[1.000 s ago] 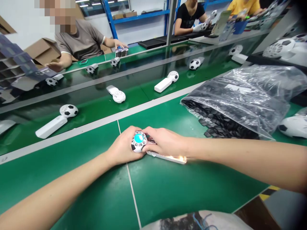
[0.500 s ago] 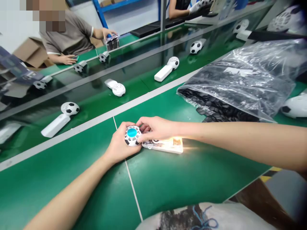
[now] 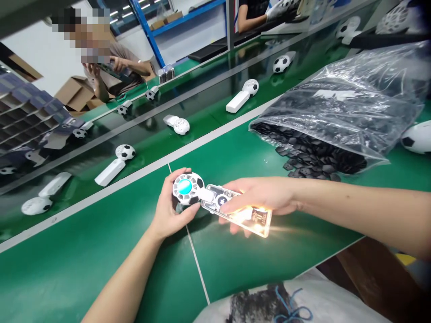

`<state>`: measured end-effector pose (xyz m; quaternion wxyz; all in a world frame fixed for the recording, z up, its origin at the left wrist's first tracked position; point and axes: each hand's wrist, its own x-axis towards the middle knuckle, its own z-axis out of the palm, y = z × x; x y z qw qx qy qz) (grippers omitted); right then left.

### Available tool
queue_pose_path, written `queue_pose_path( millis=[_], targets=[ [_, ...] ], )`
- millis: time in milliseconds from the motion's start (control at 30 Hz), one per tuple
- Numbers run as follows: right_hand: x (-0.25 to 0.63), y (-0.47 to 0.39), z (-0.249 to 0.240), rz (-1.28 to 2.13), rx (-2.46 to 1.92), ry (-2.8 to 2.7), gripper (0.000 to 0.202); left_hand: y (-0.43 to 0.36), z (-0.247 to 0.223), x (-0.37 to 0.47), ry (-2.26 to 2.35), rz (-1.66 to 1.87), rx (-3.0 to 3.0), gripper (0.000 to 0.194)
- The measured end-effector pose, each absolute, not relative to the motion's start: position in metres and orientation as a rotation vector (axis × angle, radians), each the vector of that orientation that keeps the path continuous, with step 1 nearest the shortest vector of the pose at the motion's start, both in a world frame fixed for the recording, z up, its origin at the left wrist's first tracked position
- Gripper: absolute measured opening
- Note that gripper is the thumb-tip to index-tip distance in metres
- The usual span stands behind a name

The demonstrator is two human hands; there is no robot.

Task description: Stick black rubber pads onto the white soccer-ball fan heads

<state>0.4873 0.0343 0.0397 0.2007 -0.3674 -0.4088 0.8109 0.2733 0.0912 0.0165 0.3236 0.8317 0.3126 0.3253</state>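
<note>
A football-patterned device with a round head, a cyan centre and a clear, brightly glowing handle is held above the green table. My left hand curls around the round head, fingers behind it and thumb at its lower edge. Around the clear handle is my right hand, its thumb on the round part near the neck and its fingers underneath.
An open plastic bag spills black pieces at the right. Beyond a pale rail, several white football devices lie on the green belt. Across it sits a person holding something; another person's gloved hand shows farther back.
My right hand has moved from the round head to the handle, which is now lifted and tilted. The view has shifted, and the person opposite has raised both hands.
</note>
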Motion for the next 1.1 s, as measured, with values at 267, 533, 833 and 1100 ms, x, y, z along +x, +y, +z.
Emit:
queue_pose_path(
  millis=[267, 533, 833, 1100],
  targets=[
    [0.479, 0.03, 0.025, 1.071, -1.408, -1.878, 0.033, 0.074, 0.012, 0.282, 1.028, 0.429, 2.166, 0.054],
    [0.472, 0.045, 0.011, 1.08, -1.35, -2.036, 0.038, 0.068, 0.003, 0.278, 1.015, 0.334, 2.287, 0.057],
    [0.465, 0.04, 0.026, 1.117, -1.46, -2.093, 0.037, 0.063, -0.004, 0.278, 0.984, 0.424, 2.316, 0.057],
    [0.461, 0.041, 0.03, 1.193, -1.563, -2.071, 0.033, 0.061, -0.01, 0.279, 0.919, 0.597, 2.351, 0.049]
  ],
)
